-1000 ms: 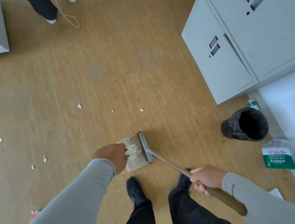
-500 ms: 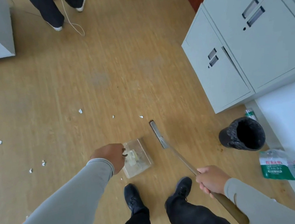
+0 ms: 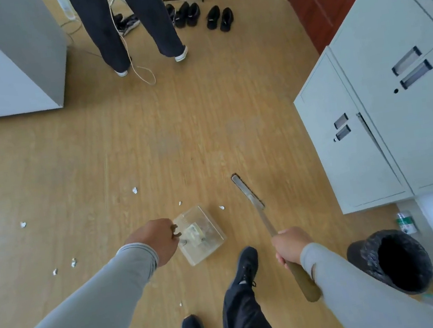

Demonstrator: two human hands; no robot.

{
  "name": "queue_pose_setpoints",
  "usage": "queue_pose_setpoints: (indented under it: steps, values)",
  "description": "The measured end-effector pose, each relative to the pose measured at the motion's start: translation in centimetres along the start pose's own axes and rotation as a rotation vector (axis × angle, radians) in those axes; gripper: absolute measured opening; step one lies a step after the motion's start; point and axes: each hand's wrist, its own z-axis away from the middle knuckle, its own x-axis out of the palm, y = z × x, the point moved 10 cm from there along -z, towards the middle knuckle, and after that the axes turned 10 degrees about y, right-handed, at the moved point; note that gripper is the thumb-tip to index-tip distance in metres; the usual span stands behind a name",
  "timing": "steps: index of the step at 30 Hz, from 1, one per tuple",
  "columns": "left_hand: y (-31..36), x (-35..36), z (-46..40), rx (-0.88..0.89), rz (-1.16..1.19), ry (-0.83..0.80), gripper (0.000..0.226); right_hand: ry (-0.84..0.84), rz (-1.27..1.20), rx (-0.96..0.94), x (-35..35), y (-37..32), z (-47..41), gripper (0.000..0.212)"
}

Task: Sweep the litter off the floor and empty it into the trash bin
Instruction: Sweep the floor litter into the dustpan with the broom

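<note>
Broom head (image 3: 247, 191) swung away from the dustpan (image 3: 201, 234), now right of centre; view tilted up, revealing a bystander's legs (image 3: 134, 25).
Left hand (image 3: 159, 240) pinches the dustpan handle; right hand (image 3: 290, 245) clenches the broom shaft; litter scraps (image 3: 134, 190) lie centre-left; trash bin (image 3: 390, 261) lower right; keep the pan lip flat, draw scraps inward with short strokes.

No legible text, labels or numbers anywhere
</note>
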Motion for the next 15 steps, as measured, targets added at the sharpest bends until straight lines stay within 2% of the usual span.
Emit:
queue_pose_setpoints:
  steps: [4, 7, 11, 13, 15]
  values:
    - [1.4, -0.2, -4.0, -0.040, 0.020, -0.021, 0.018, -0.021, 0.058, 0.009, -0.3, -3.6, -5.0, 0.038]
    - [0.9, -0.1, -5.6, -0.075, 0.035, -0.030, 0.016, -0.049, 0.138, -0.042, 1.4, -5.0, -7.0, 0.040]
    - [-0.6, 0.4, -5.7, -0.120, 0.057, -0.022, 0.016, -0.181, 0.273, -0.088, 4.1, -4.3, -5.2, 0.047]
    - [-0.2, 0.7, -5.7, -0.136, 0.095, -0.015, 0.016, -0.260, 0.182, -0.041, 3.3, -3.5, -4.9, 0.055]
    - [0.4, 1.0, -5.7, -0.152, 0.125, -0.014, 0.016, -0.266, 0.040, 0.034, 0.8, -2.4, -4.9, 0.057]
